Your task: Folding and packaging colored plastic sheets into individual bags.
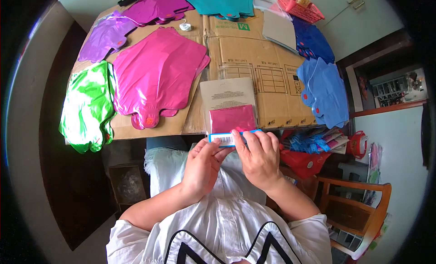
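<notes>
At the table's near edge lies a clear packet with a pale printed card and a folded pink foil piece inside. A blue-edged barcode label sits across its near end. My left hand is closed on the left of this end, thumb on the label. My right hand grips the right side, fingertips pressed on the label and packet edge. Whether the label is fully stuck down cannot be seen. Left of the packet is a stack of flat pink foil balloons.
Cardboard covers the table. Around it lie flat foil balloons: green, lilac, purple, teal, dark blue and light blue. A red basket stands far right; a wooden chair is near right.
</notes>
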`<action>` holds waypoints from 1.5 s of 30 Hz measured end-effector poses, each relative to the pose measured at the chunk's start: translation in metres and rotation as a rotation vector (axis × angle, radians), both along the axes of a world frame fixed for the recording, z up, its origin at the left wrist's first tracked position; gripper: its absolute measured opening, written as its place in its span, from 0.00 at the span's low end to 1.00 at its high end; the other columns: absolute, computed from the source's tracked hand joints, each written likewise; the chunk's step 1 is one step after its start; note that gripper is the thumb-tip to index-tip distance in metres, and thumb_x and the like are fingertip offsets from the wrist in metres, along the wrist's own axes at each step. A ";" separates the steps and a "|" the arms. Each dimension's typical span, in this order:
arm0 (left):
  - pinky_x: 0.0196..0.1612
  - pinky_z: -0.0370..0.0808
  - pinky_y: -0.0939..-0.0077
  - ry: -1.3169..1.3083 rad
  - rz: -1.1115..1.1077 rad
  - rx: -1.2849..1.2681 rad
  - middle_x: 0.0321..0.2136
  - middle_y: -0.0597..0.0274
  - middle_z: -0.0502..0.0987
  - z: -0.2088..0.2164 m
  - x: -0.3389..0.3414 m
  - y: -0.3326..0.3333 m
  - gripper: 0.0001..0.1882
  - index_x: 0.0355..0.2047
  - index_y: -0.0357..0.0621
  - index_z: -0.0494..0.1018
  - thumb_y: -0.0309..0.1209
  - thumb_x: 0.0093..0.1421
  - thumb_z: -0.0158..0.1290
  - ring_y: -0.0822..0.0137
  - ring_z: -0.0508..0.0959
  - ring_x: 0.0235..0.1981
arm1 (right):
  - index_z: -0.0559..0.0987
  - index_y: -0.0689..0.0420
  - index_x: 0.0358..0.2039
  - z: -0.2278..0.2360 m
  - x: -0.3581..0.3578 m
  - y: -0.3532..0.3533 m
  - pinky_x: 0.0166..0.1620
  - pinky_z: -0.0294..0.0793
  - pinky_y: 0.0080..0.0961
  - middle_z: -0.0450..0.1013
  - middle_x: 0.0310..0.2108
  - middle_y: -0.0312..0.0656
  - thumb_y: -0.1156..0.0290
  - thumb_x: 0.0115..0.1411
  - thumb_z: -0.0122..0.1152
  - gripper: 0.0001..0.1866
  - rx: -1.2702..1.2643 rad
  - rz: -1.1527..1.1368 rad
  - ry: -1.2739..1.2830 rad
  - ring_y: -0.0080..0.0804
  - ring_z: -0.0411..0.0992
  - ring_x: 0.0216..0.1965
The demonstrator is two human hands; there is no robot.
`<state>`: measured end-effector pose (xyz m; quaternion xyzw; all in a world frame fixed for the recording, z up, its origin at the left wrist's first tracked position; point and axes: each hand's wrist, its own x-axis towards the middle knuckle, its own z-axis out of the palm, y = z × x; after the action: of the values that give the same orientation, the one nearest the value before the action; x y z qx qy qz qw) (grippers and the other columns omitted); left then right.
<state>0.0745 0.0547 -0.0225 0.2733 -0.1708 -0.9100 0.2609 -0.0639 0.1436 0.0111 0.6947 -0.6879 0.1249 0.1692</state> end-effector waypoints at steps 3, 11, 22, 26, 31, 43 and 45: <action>0.56 0.71 0.70 0.014 -0.019 0.011 0.44 0.55 0.78 0.008 -0.001 0.001 0.10 0.45 0.35 0.71 0.26 0.66 0.45 0.66 0.77 0.47 | 0.77 0.63 0.47 0.005 0.000 -0.005 0.47 0.66 0.38 0.70 0.37 0.41 0.71 0.55 0.55 0.19 0.029 -0.002 -0.057 0.37 0.67 0.39; 0.56 0.71 0.68 0.001 0.008 -0.085 0.44 0.55 0.78 0.010 -0.002 0.001 0.11 0.45 0.33 0.71 0.24 0.66 0.44 0.65 0.77 0.46 | 0.77 0.64 0.45 0.028 -0.003 -0.013 0.49 0.66 0.37 0.69 0.32 0.42 0.71 0.54 0.54 0.18 0.182 0.043 -0.076 0.36 0.67 0.37; 0.56 0.71 0.67 -0.050 0.008 -0.072 0.45 0.53 0.77 0.011 -0.006 0.000 0.11 0.46 0.33 0.71 0.26 0.67 0.45 0.65 0.77 0.47 | 0.75 0.67 0.47 0.014 -0.005 -0.015 0.50 0.66 0.37 0.70 0.36 0.46 0.69 0.54 0.52 0.21 0.134 0.075 0.088 0.39 0.67 0.38; 0.57 0.71 0.67 -0.037 0.015 -0.042 0.44 0.54 0.78 0.011 -0.005 0.000 0.12 0.45 0.33 0.72 0.27 0.67 0.44 0.64 0.77 0.46 | 0.75 0.66 0.49 0.009 -0.005 -0.013 0.51 0.66 0.40 0.70 0.37 0.46 0.69 0.54 0.52 0.22 0.093 0.048 0.068 0.40 0.68 0.38; 0.57 0.72 0.66 -0.084 -0.070 0.078 0.44 0.52 0.77 0.009 0.001 -0.010 0.14 0.44 0.31 0.72 0.27 0.68 0.40 0.63 0.78 0.46 | 0.74 0.64 0.50 0.008 -0.016 -0.008 0.55 0.65 0.43 0.69 0.36 0.47 0.69 0.56 0.51 0.22 0.086 0.145 0.078 0.40 0.68 0.38; 0.55 0.73 0.66 -0.100 -0.059 -0.126 0.44 0.51 0.77 0.005 -0.005 -0.004 0.14 0.45 0.30 0.71 0.27 0.68 0.41 0.61 0.78 0.46 | 0.74 0.63 0.51 0.008 -0.021 -0.004 0.55 0.65 0.45 0.69 0.37 0.47 0.68 0.57 0.51 0.22 0.100 0.153 0.055 0.41 0.68 0.39; 0.54 0.73 0.66 -0.109 -0.057 -0.124 0.43 0.52 0.78 0.004 -0.006 -0.004 0.13 0.44 0.31 0.72 0.29 0.68 0.42 0.62 0.78 0.45 | 0.74 0.63 0.51 0.008 -0.020 -0.005 0.55 0.66 0.44 0.69 0.37 0.47 0.69 0.57 0.51 0.22 0.104 0.138 0.060 0.41 0.68 0.39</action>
<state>0.0689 0.0502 -0.0183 0.3006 -0.2485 -0.8885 0.2418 -0.0836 0.1388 0.0188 0.7518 -0.6384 0.0798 0.1444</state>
